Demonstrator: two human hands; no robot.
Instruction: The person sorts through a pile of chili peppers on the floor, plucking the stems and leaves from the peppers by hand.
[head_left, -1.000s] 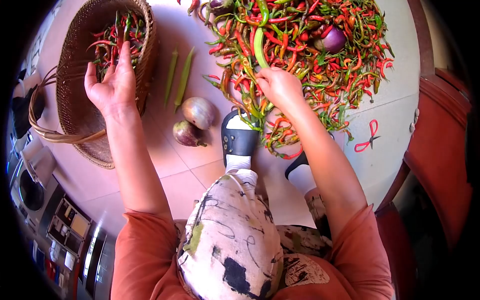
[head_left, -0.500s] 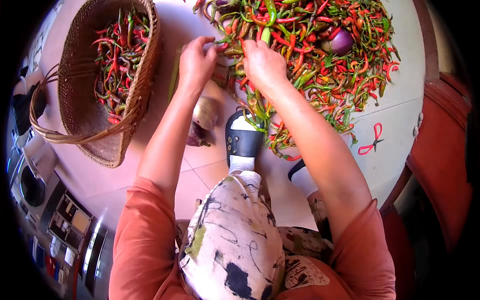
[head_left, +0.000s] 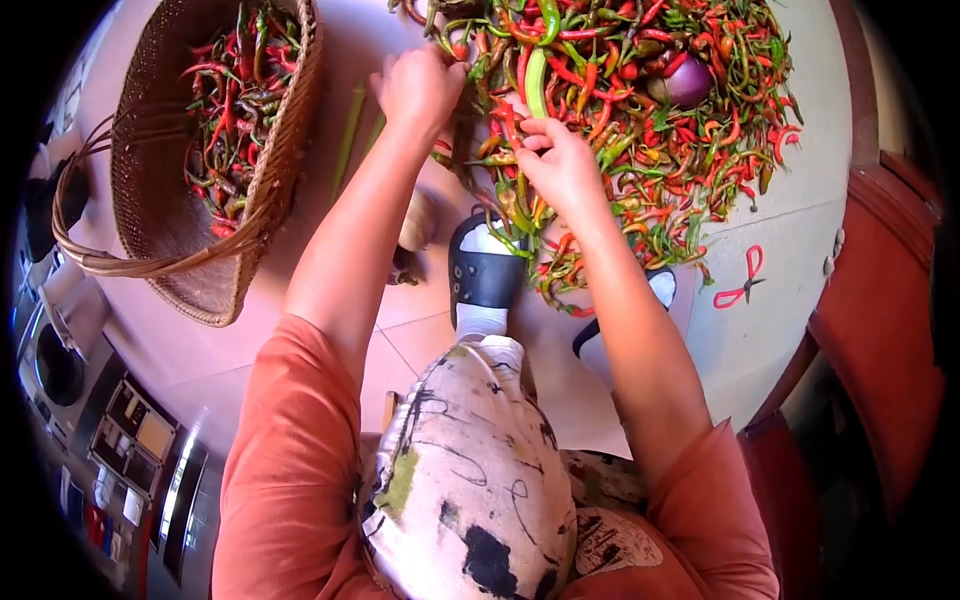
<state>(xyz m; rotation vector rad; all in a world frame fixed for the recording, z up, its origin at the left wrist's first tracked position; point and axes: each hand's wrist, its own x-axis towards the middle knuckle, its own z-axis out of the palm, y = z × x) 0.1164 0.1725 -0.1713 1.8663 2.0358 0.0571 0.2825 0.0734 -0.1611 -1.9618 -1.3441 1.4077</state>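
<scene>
A heap of red and green chili peppers [head_left: 640, 140] lies on the floor in front of me. My left hand [head_left: 418, 92] is at the heap's left edge, fingers curled, with its back hiding whatever is in them. Bent at the knuckles, my right hand [head_left: 562, 168] is low over the middle of the heap, and its thumb and forefinger close on a red chili pepper [head_left: 509, 124]. Just above that hand lies a long pale-green pod [head_left: 536, 85]. To the left, a woven basket [head_left: 282, 140] with a looped handle holds more chili peppers [head_left: 235, 110].
A purple eggplant [head_left: 688, 82] sits among the peppers. Red-handled scissors [head_left: 742, 285] lie on the floor at right. A pale round vegetable [head_left: 416, 222] is under my left forearm, with long green pods [head_left: 348, 145] nearby. My shoe [head_left: 487, 270] touches the heap's near edge.
My left hand has moved right and slightly up, along the heap's edge. My right hand has drawn back down and to the right, uncovering the pale-green pod.
</scene>
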